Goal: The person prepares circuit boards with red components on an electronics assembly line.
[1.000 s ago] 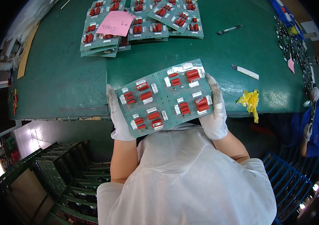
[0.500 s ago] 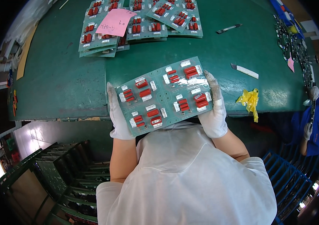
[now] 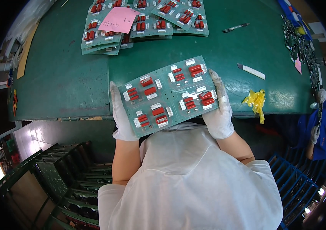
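One seemingly populated circuit board (image 3: 167,95), not yet set down, is gripped by fingers (image 3: 115,93) of both hands (image 3: 124,122) (image 3: 220,117), stacked boards (image 3: 150,31) at twelve o'clock.

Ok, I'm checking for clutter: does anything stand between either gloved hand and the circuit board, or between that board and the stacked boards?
Nothing visible does. The left hand and right hand, both gloved, hold the circuit board at opposite ends. Towards the stacked boards, only green tabletop shows between; the white-handled tool lies off to the right.
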